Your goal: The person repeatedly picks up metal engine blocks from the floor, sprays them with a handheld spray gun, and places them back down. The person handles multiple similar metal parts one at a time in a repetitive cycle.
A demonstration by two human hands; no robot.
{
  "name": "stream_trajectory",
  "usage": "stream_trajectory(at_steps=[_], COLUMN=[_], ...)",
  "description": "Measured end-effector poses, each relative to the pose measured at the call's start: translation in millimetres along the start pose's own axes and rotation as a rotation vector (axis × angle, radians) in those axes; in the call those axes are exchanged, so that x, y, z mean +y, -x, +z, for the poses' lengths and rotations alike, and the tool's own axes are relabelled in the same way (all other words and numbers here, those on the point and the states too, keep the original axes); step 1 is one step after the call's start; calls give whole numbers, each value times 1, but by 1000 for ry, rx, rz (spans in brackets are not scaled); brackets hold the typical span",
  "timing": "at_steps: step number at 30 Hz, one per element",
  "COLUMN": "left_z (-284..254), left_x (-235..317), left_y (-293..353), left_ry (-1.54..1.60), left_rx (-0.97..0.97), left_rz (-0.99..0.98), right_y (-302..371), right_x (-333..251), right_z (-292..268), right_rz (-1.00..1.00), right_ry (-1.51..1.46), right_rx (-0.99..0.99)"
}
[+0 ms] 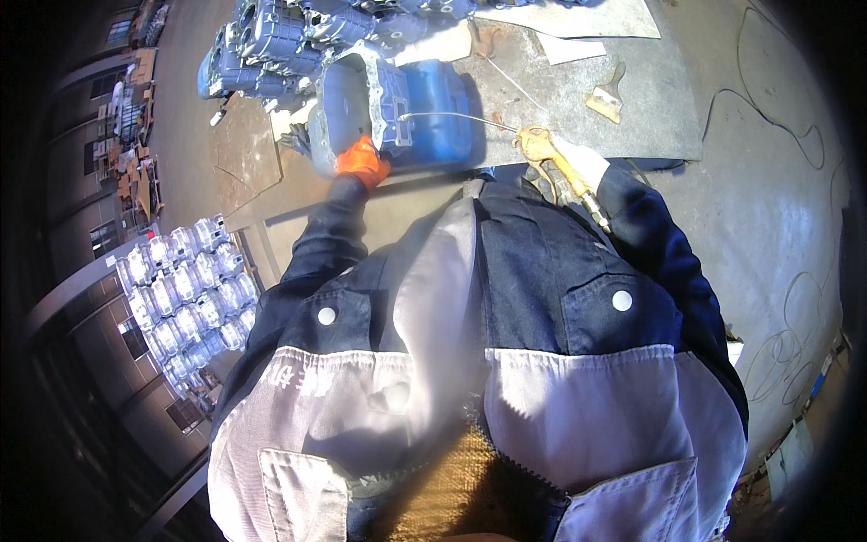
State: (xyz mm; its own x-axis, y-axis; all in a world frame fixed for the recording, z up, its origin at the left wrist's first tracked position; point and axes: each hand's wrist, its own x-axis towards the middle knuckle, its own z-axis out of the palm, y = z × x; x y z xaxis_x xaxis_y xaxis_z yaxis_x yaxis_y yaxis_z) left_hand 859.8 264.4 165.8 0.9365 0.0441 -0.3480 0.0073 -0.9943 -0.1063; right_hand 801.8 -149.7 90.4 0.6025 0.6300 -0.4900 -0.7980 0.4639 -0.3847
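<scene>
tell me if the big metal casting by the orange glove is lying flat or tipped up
Tipped up: the metal casting stands on its edge on the workbench, its open face turned sideways, steadied by the left hand.

**Work clothing seen from above**

A two-tone work jacket is worn: dark navy across the shoulders and sleeves, pale grey over the lower chest and waist. Two flapped chest pockets are closed with round white snap buttons, and further pockets are stitched into the grey panel. The front zip is left partly undone, and a brownish knitted layer is shown beneath. The left hand (362, 161) is covered by an orange glove, the right hand (578, 165) by a white one.
</scene>
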Motion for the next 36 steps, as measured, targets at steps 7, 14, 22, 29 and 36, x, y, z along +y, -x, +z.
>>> stream_trajectory(at_steps=[7, 14, 22, 29, 36], left_z=[-2, -2, -3, -3, 0], left_x=[0, 1, 0, -1, 0], left_y=[-3, -1, 1, -1, -2], left_ry=[-1, -8, 8, 36, 7], left_rx=[-34, -6, 6, -49, -37], left_rz=[-38, 2, -8, -38, -28], right_y=[12, 31, 22, 22, 17], right_x=[-2, -16, -1, -1, -1], right_z=[-14, 14, -1, 1, 12], right_rz=[-16, 112, 112, 123, 108], right_ry=[62, 210, -122, -82, -177], right_rx=[69, -18, -8, 39, 136])
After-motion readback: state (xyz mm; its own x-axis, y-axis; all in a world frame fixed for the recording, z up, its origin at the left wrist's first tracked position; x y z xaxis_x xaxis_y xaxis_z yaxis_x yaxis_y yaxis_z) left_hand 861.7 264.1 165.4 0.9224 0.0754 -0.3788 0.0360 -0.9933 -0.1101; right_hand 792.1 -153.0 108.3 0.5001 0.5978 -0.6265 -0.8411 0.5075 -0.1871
